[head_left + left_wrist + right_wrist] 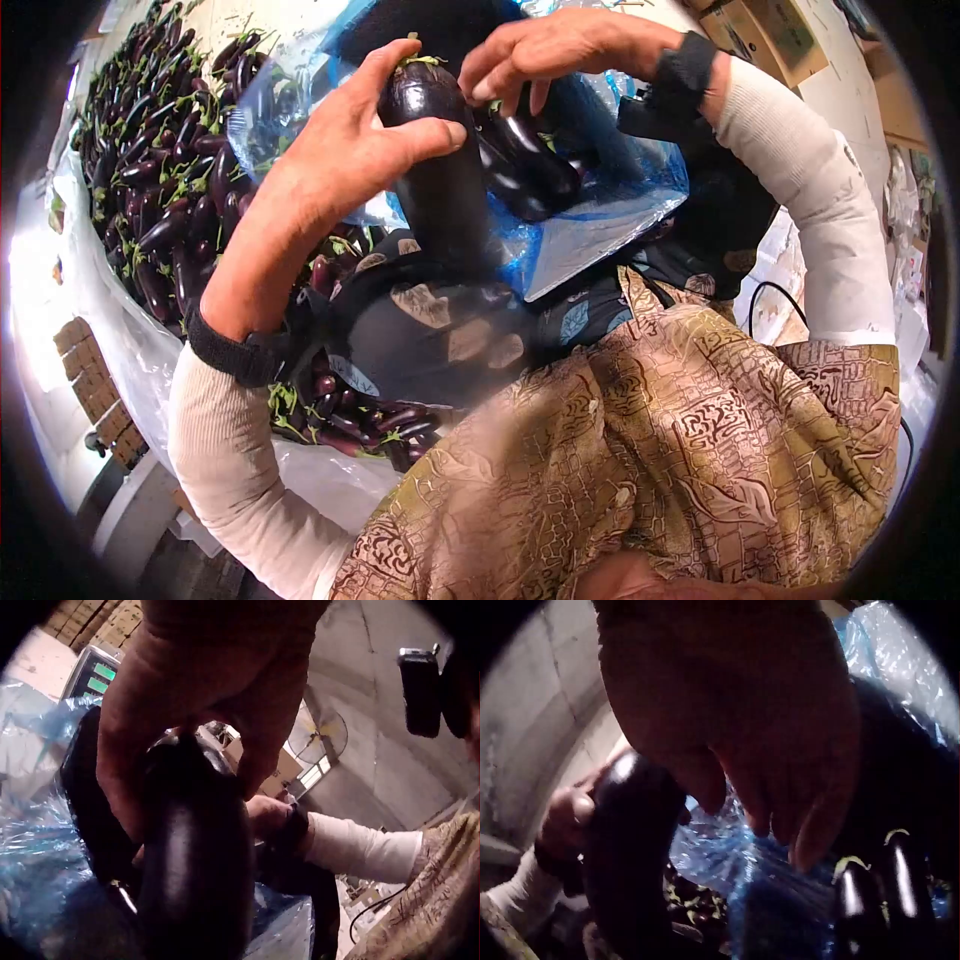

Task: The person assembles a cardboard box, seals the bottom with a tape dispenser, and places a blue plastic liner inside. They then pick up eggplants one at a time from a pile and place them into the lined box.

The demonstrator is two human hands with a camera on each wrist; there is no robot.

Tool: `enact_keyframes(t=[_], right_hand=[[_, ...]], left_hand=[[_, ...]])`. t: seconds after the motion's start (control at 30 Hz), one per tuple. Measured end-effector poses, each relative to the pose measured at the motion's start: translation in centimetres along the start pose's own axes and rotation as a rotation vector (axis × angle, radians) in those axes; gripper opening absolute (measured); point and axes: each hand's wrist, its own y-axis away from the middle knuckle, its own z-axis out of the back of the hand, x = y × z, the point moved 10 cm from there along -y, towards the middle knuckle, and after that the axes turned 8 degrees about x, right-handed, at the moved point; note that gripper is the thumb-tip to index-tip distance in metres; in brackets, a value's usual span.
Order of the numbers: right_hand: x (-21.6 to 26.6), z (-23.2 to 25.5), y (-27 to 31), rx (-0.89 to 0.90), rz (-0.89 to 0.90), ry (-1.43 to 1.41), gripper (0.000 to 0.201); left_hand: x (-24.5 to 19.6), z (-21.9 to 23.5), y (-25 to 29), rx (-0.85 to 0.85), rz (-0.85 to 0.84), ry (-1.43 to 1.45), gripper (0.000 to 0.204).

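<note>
My left hand (330,160) grips a glossy, dark purple eggplant (440,170) upright, thumb wrapped across; my right hand (560,50) hovers loosely curled, empty, over the blue bag (620,190).

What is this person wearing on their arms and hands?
Both hands, left hand and right hand, are bare. Each arm has a cream ribbed sleeve, and each wrist carries a black strap holding a dark camera unit.

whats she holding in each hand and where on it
The left hand grips one eggplant near its stem end, thumb across the front. The right hand holds nothing; its fingers reach onto eggplants in the blue bag.
</note>
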Motion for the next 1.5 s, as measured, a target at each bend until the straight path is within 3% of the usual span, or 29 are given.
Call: enact_keyframes(t=[0.07, 0.1, 0.17, 0.23, 0.3, 0.37, 0.4, 0.5, 0.53, 0.57, 0.63, 0.7, 0.8, 0.93, 1.0, 1.07, 1.13, 1.17, 1.23, 1.3, 1.33, 1.37, 1.43, 1.47, 1.5], right_hand=[[-2.0, -1.7, -0.9, 0.102, -0.117, 0.034, 0.04], [-2.2, -1.8, -2.0, 0.106, -0.172, 0.532, 0.038], [-4.6, -4.5, -3.6, 0.14, -0.104, 0.924, 0.039], [-9.3, -6.3, -4.1, 0.09, -0.134, 1.125, 0.042], [-10.7, -7.7, -3.2, 0.119, -0.073, 1.235, 0.037], [-8.3, -8.5, -2.4, -0.15, 0.301, 1.55, 0.024], [-7.7, -8.4, -2.1, -0.037, 0.107, 1.661, 0.025], [-6.3, -7.9, -0.4, -0.002, 0.01, 1.847, 0.026], [-5.5, -7.8, 0.7, -0.07, 0.086, 1.922, 0.028], [-5.2, -7.6, 0.9, -0.067, 0.087, 1.926, 0.028], [-7.5, -6.5, 0.9, 0.141, -0.17, 1.879, 0.028], [-8.5, -6.3, 1.3, 0.205, -0.138, 1.88, 0.027], [-7.4, -6.6, 1.9, 0.031, 0.052, 1.875, 0.025], [-8.4, -6.5, 1.4, 0.061, -0.022, 1.799, 0.025], [-6.8, -6.5, 2.1, -0.145, 0.21, 1.839, 0.021], [-7.5, -6.2, 1.8, -0.163, 0.195, 1.823, 0.021], [-8.1, -5.9, 1.6, -0.179, 0.181, 1.806, 0.021], [-8.2, -5.8, 1.5, -0.155, 0.149, 1.807, 0.021], [-8.0, -6.0, 1.4, -0.136, 0.115, 1.793, 0.021], [-9.3, -6.1, 1.0, 0.029, -0.017, 1.734, 0.023], [-9.0, -6.1, 1.3, 0.03, -0.017, 1.734, 0.023], [-8.3, -6.2, 1.7, -0.028, 0.051, 1.779, 0.023], [-8.0, -6.6, 2.1, -0.084, 0.12, 1.817, 0.023], [-8.1, -6.6, 2.1, -0.121, 0.125, 1.816, 0.022], [-8.1, -6.7, 2.0, -0.159, 0.134, 1.815, 0.022]], left_hand=[[-0.3, -0.2, -0.4, 0.037, -0.008, 0.045, 0.08], [-0.3, -0.5, -0.7, 0.068, -0.015, 0.096, 0.078], [0.4, -1.4, -1.2, 0.09, -0.011, 0.143, 0.076], [1.4, -2.9, -1.5, 0.13, 0.056, 0.309, 0.075], [2.0, -4.3, -1.9, 0.146, 0.091, 0.28, 0.076], [2.8, -4.6, -2.4, 0.085, 0.036, 0.32, 0.083], [3.8, -5.0, -2.8, 0.094, 0.082, 0.295, 0.085], [5.6, -5.6, -3.8, 0.045, 0.09, 0.347, 0.087], [5.9, -6.0, -4.3, 0.066, 0.105, 0.358, 0.091], [6.2, -6.3, -5.1, 0.063, 0.103, 0.362, 0.091], [6.8, -7.6, -6.5, 0.076, 0.068, 0.398, 0.092], [7.0, -8.8, -7.6, 0.073, 0.043, 0.401, 0.085], [7.5, -11.2, -8.4, 0.12, 0.057, 0.476, 0.09], [9.9, -14.4, -9.7, 0.156, 0.119, 0.517, 0.097], [10.8, -14.7, -11.1, 0.149, 0.151, 0.46, 0.096], [11.6, -15.4, -12.1, 0.141, 0.181, 0.399, 0.095], [12.2, -14.2, -12.7, -0.052, 0.21, 0.108, 0.09], [11.5, -14.1, -12.4, -0.05, 0.213, 0.105, 0.09], [9.5, -12.6, -10.9, -0.116, 0.271, -0.196, 0.086], [10.5, -12.9, -11.5, -0.104, 0.26, -0.232, 0.081], [10.8, -12.9, -11.9, -0.099, 0.247, -0.262, 0.076], [11.0, -12.3, -12.1, -0.099, 0.246, -0.26, 0.076], [13.5, -13.3, -12.2, 0.127, 0.394, -0.016, 0.068], [12.9, -12.4, -12.4, 0.037, 0.326, -0.24, 0.054], [13.3, -12.7, -12.4, 0.037, 0.33, -0.241, 0.054]])
